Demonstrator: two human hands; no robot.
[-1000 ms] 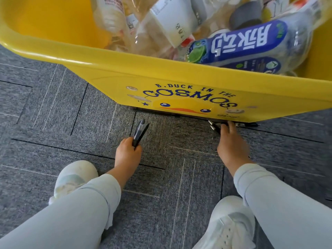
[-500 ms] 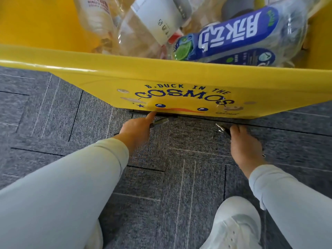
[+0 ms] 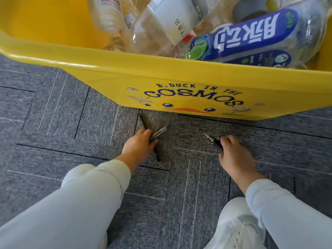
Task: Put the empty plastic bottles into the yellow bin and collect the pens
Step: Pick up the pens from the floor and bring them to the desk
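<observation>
Left hand [image 3: 138,147] is gripping blurred pens [image 3: 158,132] splaying ahead of its fingers; right hand [image 3: 233,156] is clutching a pen [image 3: 212,140], tip angling forward-left.

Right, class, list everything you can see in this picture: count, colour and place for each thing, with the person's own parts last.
yellow bin: one, yellow with a blue cartoon print, on the carpet ahead of the person.
plastic bottles: several, clear with blue or white labels, lying inside the bin; exact count unclear.
left-hand pens: at least two, dark, blurred, below the bin's front wall.
right-hand pen: at least one, dark, tip pointing toward the bin.
carpet: grey tiles, covering the floor.
white shoe: one plainly seen, bottom right.
sleeves: two, pale blue, lower corners.
left hand: one, grip on its pens.
right hand: one, grip on its pen.
</observation>
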